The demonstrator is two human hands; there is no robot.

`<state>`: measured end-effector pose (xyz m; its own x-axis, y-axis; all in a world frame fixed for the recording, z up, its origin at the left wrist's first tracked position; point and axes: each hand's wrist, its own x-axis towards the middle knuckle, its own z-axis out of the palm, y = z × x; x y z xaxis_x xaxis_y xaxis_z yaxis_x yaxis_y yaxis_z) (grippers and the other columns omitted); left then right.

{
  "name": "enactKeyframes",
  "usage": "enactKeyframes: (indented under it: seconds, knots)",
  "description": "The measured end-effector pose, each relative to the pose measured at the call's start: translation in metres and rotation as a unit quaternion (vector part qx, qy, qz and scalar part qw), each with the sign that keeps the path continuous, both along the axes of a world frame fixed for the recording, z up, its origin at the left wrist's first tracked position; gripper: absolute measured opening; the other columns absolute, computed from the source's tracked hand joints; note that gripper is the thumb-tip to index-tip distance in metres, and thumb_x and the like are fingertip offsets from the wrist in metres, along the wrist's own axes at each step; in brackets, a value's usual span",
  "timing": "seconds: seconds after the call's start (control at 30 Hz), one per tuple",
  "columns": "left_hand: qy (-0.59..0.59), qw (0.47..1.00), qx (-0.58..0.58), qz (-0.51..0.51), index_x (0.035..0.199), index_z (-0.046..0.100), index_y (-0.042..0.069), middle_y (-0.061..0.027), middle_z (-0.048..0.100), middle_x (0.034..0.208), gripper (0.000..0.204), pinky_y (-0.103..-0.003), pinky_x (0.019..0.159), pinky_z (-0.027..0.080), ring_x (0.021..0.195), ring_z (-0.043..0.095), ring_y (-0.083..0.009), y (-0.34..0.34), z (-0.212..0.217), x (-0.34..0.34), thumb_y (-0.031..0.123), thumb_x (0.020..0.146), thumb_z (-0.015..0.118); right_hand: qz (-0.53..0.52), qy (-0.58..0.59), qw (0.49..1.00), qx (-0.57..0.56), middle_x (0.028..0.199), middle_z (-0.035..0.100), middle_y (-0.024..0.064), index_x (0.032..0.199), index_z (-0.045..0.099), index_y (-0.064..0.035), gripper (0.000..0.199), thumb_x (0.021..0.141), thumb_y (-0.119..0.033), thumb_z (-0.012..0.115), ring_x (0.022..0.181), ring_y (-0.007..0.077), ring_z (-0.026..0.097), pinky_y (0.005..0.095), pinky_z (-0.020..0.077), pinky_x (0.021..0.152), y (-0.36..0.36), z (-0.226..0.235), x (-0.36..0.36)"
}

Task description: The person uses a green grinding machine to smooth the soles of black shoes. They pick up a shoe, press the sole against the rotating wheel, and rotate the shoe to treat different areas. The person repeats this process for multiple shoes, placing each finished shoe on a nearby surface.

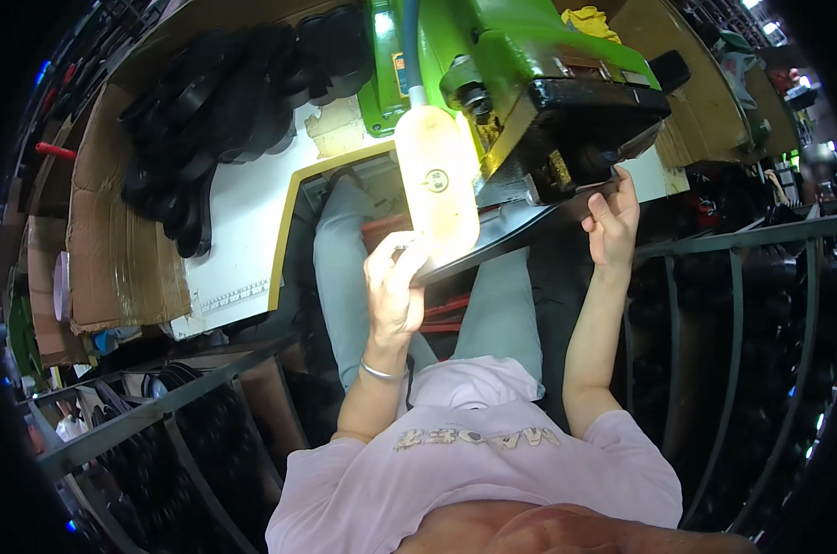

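Note:
My left hand (395, 288) is closed in a pinch on the near left end of a long, dark, slightly curved piece (494, 246); its exact kind does not show. At the piece's other end is my right hand (614, 222), fingers curled at its edge just under the black machine head (589, 129). That head belongs to a green machine (548, 42). A bright oblong lamp (437, 175) hangs in front of it, its lower end right by my left fingertips. The glare washes out those fingertips, and the head hides part of the piece.
A heap of black curved parts (225, 92) lies on the left of the white tabletop (239, 217), inside a cardboard box wall (128, 212). The tabletop has a yellow-edged cutout (280, 242) above my legs. Metal rails (183, 392) stand left, another rack (737, 277) right.

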<state>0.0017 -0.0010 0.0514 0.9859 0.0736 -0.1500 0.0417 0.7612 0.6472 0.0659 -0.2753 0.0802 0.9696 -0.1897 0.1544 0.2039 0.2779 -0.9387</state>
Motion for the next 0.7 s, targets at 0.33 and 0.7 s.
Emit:
enactKeyframes:
  seconds: [0.33, 0.7]
  knots:
    - [0.003, 0.994, 0.008, 0.111, 0.088, 0.058, 0.002, -0.0024, 0.059, 0.083, 0.021, -0.024, 0.068, 0.046, 0.077, 0.057, -0.0093, -0.008, -0.020, 0.002, 0.017, 0.101, 0.052, 0.005, -0.056, 0.998, 0.040, 0.097, 0.060, 0.0029, 0.119, 0.050, -0.0067, 0.048, 0.081, -0.009, 0.078, 0.066, 0.0045, 0.053, 0.0145, 0.0375, 0.045, -0.015, -0.016, -0.014]
    - [-0.153, 0.916, 0.365, 0.066, 0.114, 0.054, -0.003, -0.0086, 0.060, 0.104, 0.052, -0.028, 0.084, 0.052, 0.093, 0.062, -0.0159, -0.036, -0.012, 0.016, -0.005, 0.070, 0.082, -0.011, 0.041, 0.998, 0.043, 0.095, 0.063, -0.0012, 0.116, 0.053, -0.0057, 0.036, 0.086, -0.009, 0.072, 0.067, -0.0002, 0.055, 0.0123, 0.0284, 0.039, -0.032, -0.013, 0.032]
